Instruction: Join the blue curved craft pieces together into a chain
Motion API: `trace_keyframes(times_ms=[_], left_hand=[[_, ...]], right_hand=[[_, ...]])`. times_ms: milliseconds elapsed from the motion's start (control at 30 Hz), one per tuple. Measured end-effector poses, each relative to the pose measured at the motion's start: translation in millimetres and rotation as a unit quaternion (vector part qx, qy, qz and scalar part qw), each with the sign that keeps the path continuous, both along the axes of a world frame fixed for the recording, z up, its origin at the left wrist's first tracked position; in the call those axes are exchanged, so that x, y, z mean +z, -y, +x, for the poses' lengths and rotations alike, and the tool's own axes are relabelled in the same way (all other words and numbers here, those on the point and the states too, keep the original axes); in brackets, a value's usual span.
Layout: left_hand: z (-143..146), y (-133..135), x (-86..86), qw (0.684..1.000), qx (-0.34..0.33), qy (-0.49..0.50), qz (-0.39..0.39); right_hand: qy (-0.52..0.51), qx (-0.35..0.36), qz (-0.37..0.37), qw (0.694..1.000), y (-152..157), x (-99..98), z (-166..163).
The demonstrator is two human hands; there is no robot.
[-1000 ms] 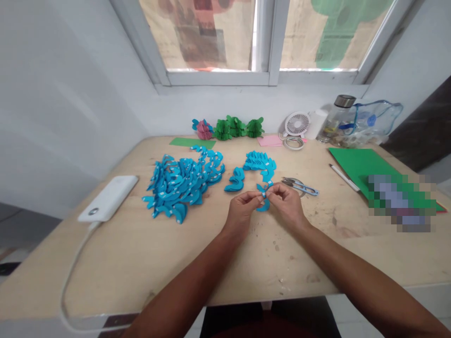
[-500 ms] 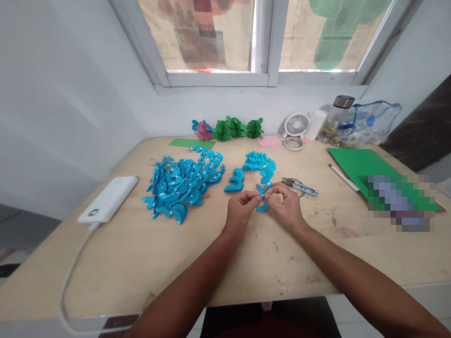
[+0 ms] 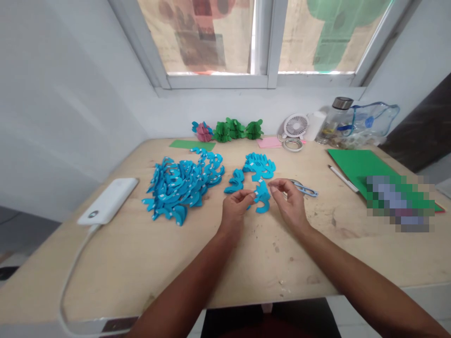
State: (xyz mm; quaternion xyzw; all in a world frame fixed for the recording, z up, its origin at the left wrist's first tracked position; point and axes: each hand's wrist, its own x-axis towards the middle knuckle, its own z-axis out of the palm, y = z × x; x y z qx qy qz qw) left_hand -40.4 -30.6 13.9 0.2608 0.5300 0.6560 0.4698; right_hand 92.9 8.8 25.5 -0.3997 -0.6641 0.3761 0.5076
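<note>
My left hand pinches a curved blue paper cutout between thumb and forefinger, low over the table. A small white patch shows on the cutout near the fingertips. Just to its right, my right hand is apart from the paper, its thumb and forefinger drawn together; whatever is between them is too small to make out. Beyond the hands lies a small group of blue cutouts, with a folded stack of cutouts to its left. Blue-handled thread snips lie behind my right hand, partly covered.
A large heap of blue cutouts with white patches spreads at left, near a white power bank with its cable. Green paper figures, a small fan and a bottle line the wall. Green sheets lie right.
My right hand has come away from the cutout, moving slightly right. My left hand keeps its pinch and has shifted a little left, so more of the blue paper shows between the hands.
</note>
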Motion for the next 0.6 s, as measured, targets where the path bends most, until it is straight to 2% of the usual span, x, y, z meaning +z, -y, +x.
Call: trace_keyframes(times_ms=[100,200,367,600], left_hand=[[1.6,1.3,0.6,1.000,-0.010,-0.011,0.016],[3.9,3.8,2.5,0.998,-0.031,-0.044,0.037],[5.9,4.7,2.3,0.996,-0.047,-0.063,0.037],[4.3,3.5,2.3,0.995,0.008,-0.077,0.061]], right_hand=[[0.006,0.041,-0.054,0.998,-1.3,-4.8,-2.7],[0.035,0.051,-0.069,0.996,-0.5,-8.4,-4.9],[0.075,0.040,-0.027,0.996,-0.4,-10.0,-4.0],[0.172,0.033,0.031,0.984,-1.3,-10.0,-2.1]])
